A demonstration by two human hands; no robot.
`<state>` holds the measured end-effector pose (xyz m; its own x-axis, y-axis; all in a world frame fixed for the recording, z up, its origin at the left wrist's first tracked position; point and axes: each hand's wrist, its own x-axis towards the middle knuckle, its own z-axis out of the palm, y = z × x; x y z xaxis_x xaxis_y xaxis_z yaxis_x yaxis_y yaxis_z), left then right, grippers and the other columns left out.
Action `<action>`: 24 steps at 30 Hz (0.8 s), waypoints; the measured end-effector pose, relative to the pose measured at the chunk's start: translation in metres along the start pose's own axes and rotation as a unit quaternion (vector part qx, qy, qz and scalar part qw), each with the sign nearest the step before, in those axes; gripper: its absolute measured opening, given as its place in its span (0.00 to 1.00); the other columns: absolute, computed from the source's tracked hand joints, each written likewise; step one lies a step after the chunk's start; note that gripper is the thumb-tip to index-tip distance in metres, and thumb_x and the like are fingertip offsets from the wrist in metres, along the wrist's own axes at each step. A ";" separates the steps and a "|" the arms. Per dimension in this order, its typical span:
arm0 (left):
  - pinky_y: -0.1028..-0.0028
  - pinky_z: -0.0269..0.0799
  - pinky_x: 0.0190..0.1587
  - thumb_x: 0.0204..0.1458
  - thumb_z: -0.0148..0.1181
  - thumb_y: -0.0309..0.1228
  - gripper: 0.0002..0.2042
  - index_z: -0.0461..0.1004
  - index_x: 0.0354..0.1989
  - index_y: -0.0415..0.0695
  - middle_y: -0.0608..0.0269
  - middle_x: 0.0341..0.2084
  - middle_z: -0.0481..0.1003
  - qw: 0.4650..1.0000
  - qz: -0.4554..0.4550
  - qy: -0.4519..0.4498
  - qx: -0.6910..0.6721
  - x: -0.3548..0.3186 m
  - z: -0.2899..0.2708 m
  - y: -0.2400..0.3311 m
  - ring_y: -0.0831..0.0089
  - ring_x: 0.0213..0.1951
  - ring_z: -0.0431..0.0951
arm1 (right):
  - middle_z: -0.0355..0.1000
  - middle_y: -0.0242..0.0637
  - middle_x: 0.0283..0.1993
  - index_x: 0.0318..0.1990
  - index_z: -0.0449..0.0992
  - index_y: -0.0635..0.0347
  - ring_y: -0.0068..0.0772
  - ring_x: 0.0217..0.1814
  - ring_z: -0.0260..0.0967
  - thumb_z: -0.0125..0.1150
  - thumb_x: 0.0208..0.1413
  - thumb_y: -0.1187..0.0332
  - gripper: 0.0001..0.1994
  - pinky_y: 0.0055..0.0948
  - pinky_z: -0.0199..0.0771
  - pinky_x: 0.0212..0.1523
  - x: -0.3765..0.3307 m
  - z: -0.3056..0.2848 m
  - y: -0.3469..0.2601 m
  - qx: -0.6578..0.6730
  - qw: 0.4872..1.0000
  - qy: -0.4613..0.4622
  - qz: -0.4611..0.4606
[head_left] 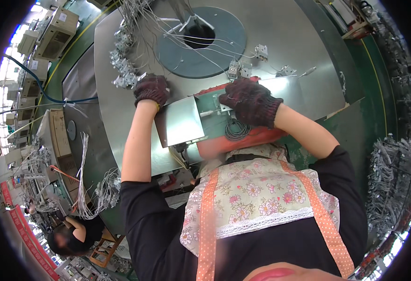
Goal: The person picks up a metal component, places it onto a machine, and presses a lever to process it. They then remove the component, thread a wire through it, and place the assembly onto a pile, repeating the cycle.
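My left hand (152,89), in a dark maroon knit glove, is closed beside a row of small metal blocks with white wires (122,65). What its fingers hold, if anything, I cannot make out. My right hand (250,102), gloved the same way, curls its fingers over a small metal part (224,107) on a green surface. Just below it lies a coil of thin grey cable (237,129). Between the hands stands a shiny bent metal plate (182,122). Beyond my right hand sit a pair of metal blocks (239,70).
A round grey disc (177,65) with a dark central hole lies on the metal table (280,28); wires run across it. Another metal block (261,52) and a small pale-handled tool (308,71) lie to the right. A seated person (72,236) works at lower left.
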<state>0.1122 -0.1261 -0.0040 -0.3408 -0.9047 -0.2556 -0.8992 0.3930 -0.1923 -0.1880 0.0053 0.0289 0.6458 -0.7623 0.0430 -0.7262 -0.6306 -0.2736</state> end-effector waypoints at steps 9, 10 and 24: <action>0.54 0.72 0.44 0.59 0.61 0.39 0.10 0.79 0.43 0.48 0.55 0.33 0.80 0.894 0.043 0.416 -0.163 -0.050 -0.018 0.045 0.52 0.38 0.79 | 0.73 0.46 0.40 0.56 0.76 0.56 0.51 0.47 0.72 0.59 0.52 0.69 0.21 0.49 0.72 0.49 -0.004 0.020 -0.016 -0.022 0.996 0.041 0.082; 0.54 0.73 0.44 0.58 0.62 0.38 0.10 0.80 0.43 0.47 0.54 0.33 0.80 0.908 0.059 0.371 -0.182 -0.057 -0.018 0.054 0.51 0.38 0.79 | 0.73 0.46 0.40 0.56 0.76 0.56 0.51 0.47 0.72 0.59 0.52 0.69 0.21 0.49 0.72 0.49 -0.006 0.024 -0.017 -0.022 0.995 0.041 0.083; 0.54 0.63 0.65 0.51 0.61 0.43 0.23 0.77 0.53 0.44 0.49 0.46 0.80 0.941 0.260 0.133 -0.170 -0.084 -0.045 0.155 0.54 0.52 0.79 | 0.69 0.53 0.57 0.73 0.57 0.59 0.57 0.60 0.68 0.72 0.49 0.65 0.43 0.48 0.71 0.60 -0.021 0.013 0.001 0.206 0.977 0.051 0.016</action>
<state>-0.0109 0.0039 0.0302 -0.7751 -0.6314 0.0235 -0.6122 0.7597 0.2194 -0.1993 0.0225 0.0153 0.5828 -0.8041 0.1177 -0.5751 -0.5104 -0.6393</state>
